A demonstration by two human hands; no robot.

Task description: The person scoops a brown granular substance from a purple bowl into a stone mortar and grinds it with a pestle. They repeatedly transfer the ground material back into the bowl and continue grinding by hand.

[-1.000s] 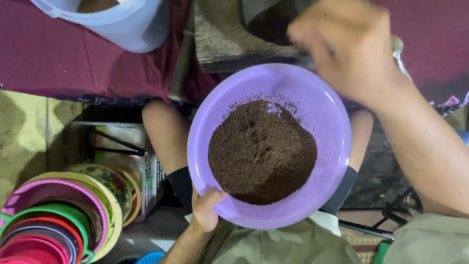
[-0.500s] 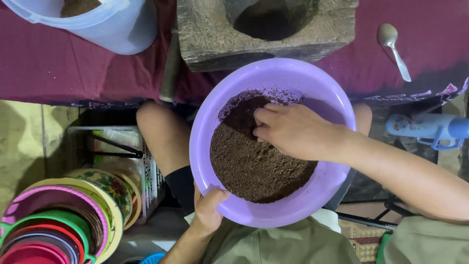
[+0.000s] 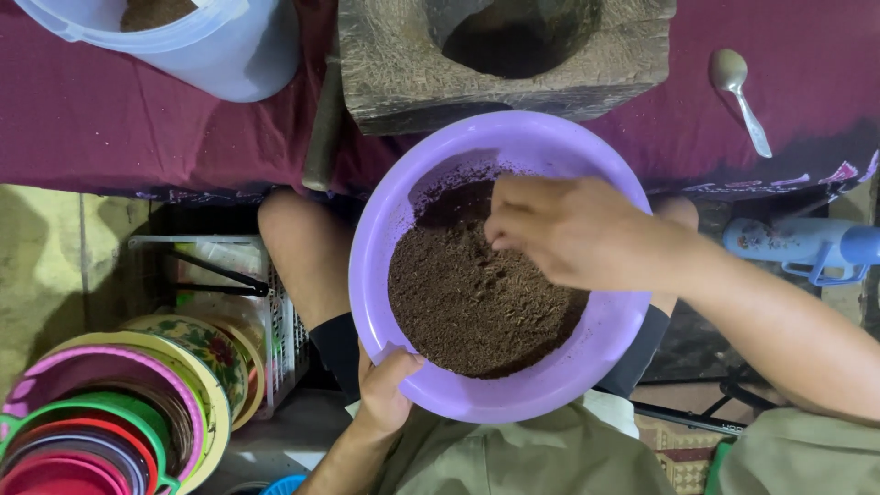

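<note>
- Currently the work in hand looks like sifting or gathering the brown powder (image 3: 477,302) by hand inside the purple bowl (image 3: 394,229).
- Left hand (image 3: 383,390): closed on the bowl's near rim, thumb over the edge, steadying it above the person's lap.
- Right hand (image 3: 573,229): reaches into the bowl from the right, fingers (image 3: 504,229) bunched and curled down onto the powder at its far side; whether they pinch any powder cannot be told.
- Powder: heaped in the bowl bottom, with a bare patch of wall at the far side.
- Bowl: just in front of the tabletop (image 3: 92,119) edge, near the stone mortar (image 3: 513,55).
- On the tabletop: a white bucket (image 3: 229,55) at left, a spoon (image 3: 741,92) at right.
- Next move, by judgement: the left grip must stay firm and level while the right hand works, or powder may spill over the rim.
</note>
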